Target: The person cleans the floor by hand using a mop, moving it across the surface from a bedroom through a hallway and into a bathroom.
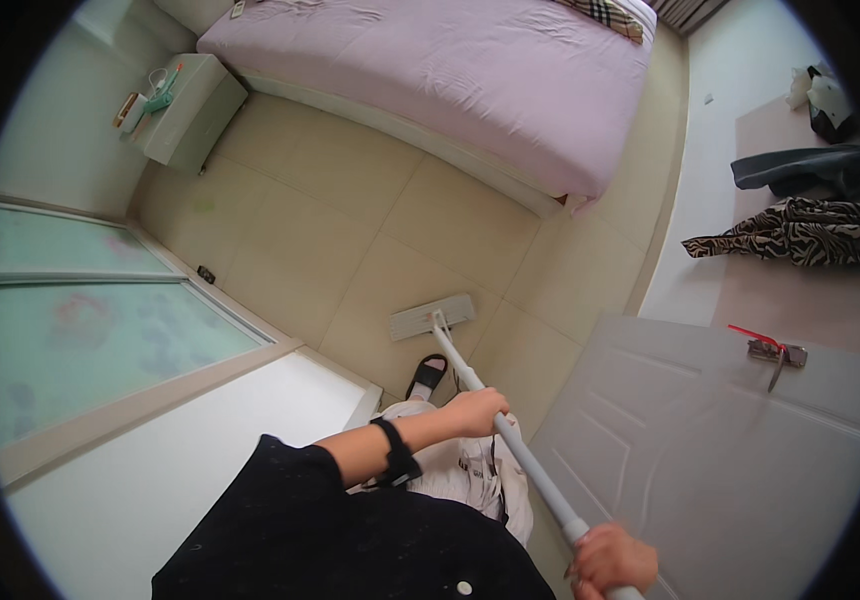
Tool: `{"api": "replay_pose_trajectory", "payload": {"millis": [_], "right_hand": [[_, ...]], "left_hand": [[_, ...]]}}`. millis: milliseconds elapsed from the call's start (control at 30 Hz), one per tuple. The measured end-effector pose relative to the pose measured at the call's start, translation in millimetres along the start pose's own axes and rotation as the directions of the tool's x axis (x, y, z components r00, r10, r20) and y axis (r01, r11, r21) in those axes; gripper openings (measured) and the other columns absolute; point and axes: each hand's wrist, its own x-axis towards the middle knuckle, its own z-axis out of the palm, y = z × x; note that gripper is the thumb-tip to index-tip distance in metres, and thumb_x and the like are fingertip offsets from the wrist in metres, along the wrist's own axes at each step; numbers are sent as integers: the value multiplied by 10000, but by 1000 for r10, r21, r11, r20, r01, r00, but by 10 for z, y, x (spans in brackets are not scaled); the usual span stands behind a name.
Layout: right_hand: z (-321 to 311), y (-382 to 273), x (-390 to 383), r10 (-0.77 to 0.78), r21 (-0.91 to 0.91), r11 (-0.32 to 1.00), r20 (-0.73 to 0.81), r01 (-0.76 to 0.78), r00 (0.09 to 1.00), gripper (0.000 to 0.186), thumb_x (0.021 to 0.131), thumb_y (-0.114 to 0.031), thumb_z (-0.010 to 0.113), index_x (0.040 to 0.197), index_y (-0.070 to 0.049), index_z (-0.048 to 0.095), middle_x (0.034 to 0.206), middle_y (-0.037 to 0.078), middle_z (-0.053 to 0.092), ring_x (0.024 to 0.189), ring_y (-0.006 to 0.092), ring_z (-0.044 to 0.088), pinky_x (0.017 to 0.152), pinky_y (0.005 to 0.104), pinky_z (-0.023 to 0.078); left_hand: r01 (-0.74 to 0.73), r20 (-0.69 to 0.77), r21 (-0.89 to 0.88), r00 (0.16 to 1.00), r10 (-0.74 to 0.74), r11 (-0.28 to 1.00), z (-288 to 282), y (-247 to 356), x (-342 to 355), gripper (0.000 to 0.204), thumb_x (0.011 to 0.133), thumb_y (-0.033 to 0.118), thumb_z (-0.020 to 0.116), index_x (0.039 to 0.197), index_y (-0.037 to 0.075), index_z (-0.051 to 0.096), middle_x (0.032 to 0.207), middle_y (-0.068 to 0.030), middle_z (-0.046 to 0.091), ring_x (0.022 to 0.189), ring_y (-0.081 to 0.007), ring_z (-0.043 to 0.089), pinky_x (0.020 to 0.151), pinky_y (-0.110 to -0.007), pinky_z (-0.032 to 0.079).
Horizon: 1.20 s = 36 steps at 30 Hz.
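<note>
A flat mop with a long pale grey handle slants from the lower right toward the middle of the view. Partway down the handle, my left hand is closed around it. My right hand grips the same handle near its upper end, by the lower edge of the view. The rectangular mop head lies flat on the tiled floor, just ahead of my foot in a black slipper. A black band circles my left wrist.
A bed with a pink sheet stands ahead. At the far left is a white bedside cabinet with small items on it. Sliding doors with green panels line the left. A grey door stands at right, below hanging clothes.
</note>
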Motion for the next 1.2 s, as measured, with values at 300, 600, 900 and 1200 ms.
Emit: {"api": "replay_pose_trajectory", "payload": {"millis": [300,600,900,1200], "right_hand": [[1105,1237,754,-205,16,960,723,281,660,205,843,-178,838,948,-76,694,978,97,698,1109,344,731,1118,471,562],[991,1724,1062,-102,-106,971,628,215,772,223,837,-60,867,934,-80,667,1046,69,703,1213,331,704,1152,467,563],[313,1407,90,40,-229,973,115,-13,993,291,820,-11,896,921,-57,627,961,72,643,1066,306,725,1182,537,605],[-9,1235,-716,126,-241,956,-184,-169,975,268,790,69,879,846,-50,645,939,66,717,963,283,751,1135,539,630]], "left_hand": [[-9,-749,-83,660,-57,996,-1041,-2070,-302,310,968,134,937,863,54,656,1022,-167,715,1024,-403,728,1052,-517,615],[-25,-772,24,635,35,999,-1862,-2531,784,285,1030,132,871,906,43,630,1070,-164,755,1253,-423,736,1311,-525,495],[-135,-305,255,928,212,957,-1163,-1556,2280,281,1040,264,880,952,63,703,1250,-185,757,1506,-468,621,1242,-546,541],[-135,16,269,991,136,953,-534,-573,2678,345,1038,331,889,928,63,701,1255,-139,721,1491,-436,616,1176,-515,567]]}}
